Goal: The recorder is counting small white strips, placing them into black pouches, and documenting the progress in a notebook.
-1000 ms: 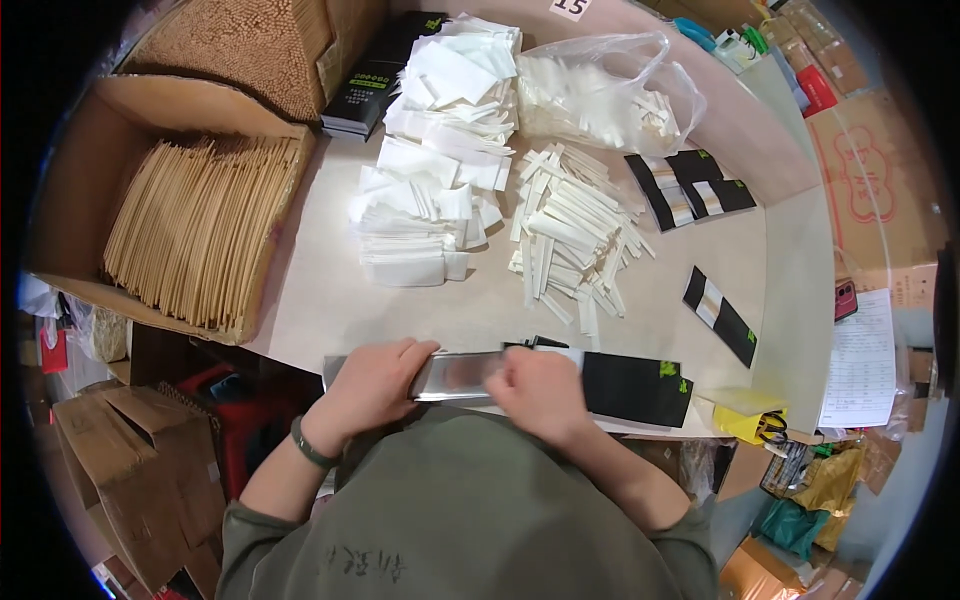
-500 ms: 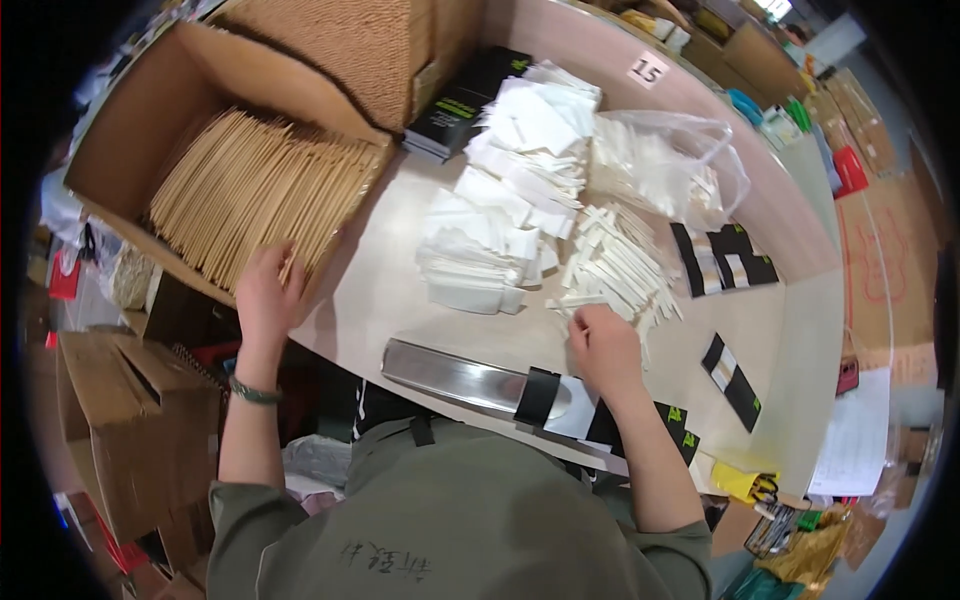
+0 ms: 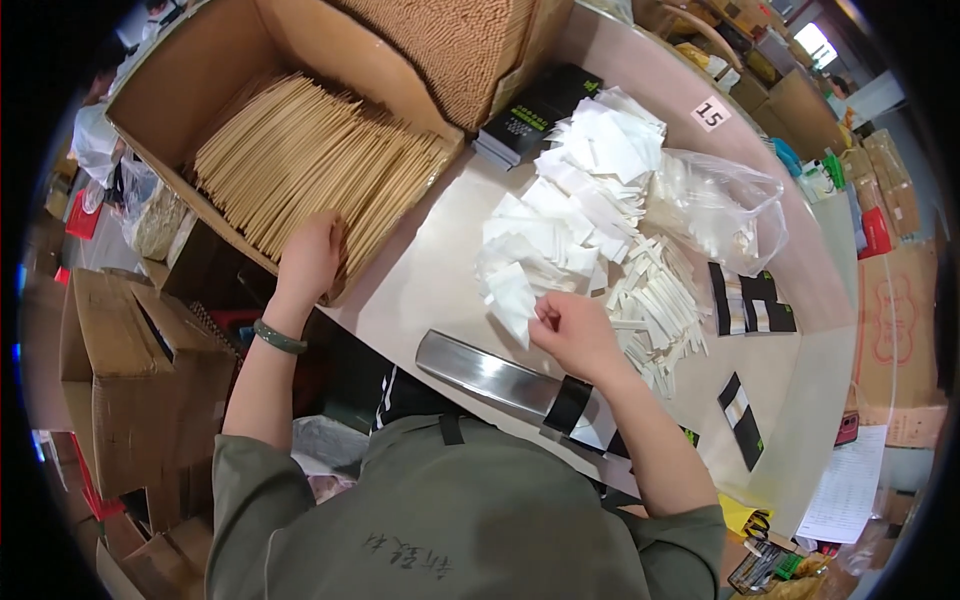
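My left hand [image 3: 310, 258] is closed at the near right corner of an open cardboard box [image 3: 150, 130], its fingers against a row of thin tan sticks [image 3: 310, 165]; what they grip is hidden. Between thumb and fingers my right hand [image 3: 575, 338] pinches a flat white piece like a folded napkin [image 3: 512, 298], at the near edge of a pile of white napkins [image 3: 545, 232]. Beside that hand lies a heap of slim white strips [image 3: 660, 300]. Below it, black sleeves with a white band [image 3: 570, 405] sit around the right end of a shiny metal channel [image 3: 485, 370].
Dark printed sleeves [image 3: 525, 120] are stacked at the back, beside another box of packed tan sticks [image 3: 440, 45]. A clear plastic bag [image 3: 715, 205] stands behind the strips. Banded black sleeves [image 3: 742, 420] lie at the right. A raised rim [image 3: 825, 290] borders the table.
My right hand has moved left from the white strips to the napkin pile and taken hold of a napkin. My left hand stays at the box corner. The whole view has shifted.
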A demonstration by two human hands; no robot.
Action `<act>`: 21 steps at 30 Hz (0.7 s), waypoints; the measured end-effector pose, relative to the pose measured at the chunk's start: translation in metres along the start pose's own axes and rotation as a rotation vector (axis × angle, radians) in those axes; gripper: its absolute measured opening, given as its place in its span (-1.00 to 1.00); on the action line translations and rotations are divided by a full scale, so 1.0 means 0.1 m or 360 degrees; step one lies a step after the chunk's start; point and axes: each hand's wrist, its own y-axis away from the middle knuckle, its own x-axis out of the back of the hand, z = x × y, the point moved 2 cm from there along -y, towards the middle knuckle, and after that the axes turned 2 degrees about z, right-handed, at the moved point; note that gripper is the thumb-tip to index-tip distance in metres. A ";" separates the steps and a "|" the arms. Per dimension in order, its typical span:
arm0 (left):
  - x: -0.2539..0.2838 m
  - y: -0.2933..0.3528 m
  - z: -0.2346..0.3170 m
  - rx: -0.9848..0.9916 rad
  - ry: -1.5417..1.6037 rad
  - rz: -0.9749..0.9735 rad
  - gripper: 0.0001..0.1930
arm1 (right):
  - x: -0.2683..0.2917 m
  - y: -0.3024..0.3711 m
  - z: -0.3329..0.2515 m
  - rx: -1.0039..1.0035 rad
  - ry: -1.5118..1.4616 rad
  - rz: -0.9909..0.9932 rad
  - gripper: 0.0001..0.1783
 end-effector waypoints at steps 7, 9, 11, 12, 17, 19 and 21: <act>-0.32 0.87 0.75 0.0360 0.1232 0.0365 -0.90 | -0.30 0.65 0.00 0.0547 0.0714 -0.0139 -0.91; -0.57 1.18 0.89 0.0546 0.1485 0.0162 -0.85 | -0.30 0.69 -0.06 0.0430 0.0459 -0.0030 -0.91; -0.57 1.23 0.93 0.0347 0.1287 0.0099 -0.84 | -0.37 0.69 -0.05 0.0288 0.0211 0.0092 -0.92; -0.56 1.17 0.94 0.0223 0.1277 0.0077 -0.83 | -0.46 0.68 -0.01 0.0340 0.0340 0.0158 -0.89; -0.24 0.95 0.69 0.0311 0.1804 -0.0980 -0.84 | -0.32 0.85 -0.09 0.0418 0.0374 0.0410 -0.78; -0.09 0.91 0.58 0.0508 0.1842 -0.1219 -0.87 | -0.07 1.01 0.03 0.0512 0.0428 0.0423 -0.69; -0.12 0.84 0.52 0.0444 0.1517 -0.1294 -0.88 | -0.04 1.12 0.18 0.0545 0.0518 0.0339 -0.66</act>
